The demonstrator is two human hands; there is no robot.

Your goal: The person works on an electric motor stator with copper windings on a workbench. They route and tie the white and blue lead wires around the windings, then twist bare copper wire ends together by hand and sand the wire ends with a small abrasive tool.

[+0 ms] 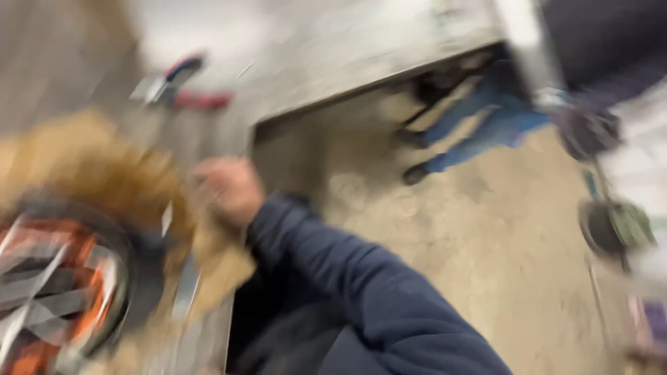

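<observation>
The whole view is smeared by motion. My right hand [226, 187] reaches left out of a dark blue sleeve [361, 292]. Its fingers look curled at the edge of a grey metal worktop [208, 139], just above a tan flat piece [219, 267]. The blur hides whether the hand grips anything. To its left lies a tan fuzzy mass [90, 167], and below that a round orange and black object [59, 285] crossed by grey strips. My left hand is out of sight.
A red and dark hand tool [184, 87] lies further back on the worktop. Another person's legs in blue trousers and dark shoes [479, 121] stand by a second metal table [361, 48]. Dark round equipment [615, 226] sits at the right on the beige floor [486, 243].
</observation>
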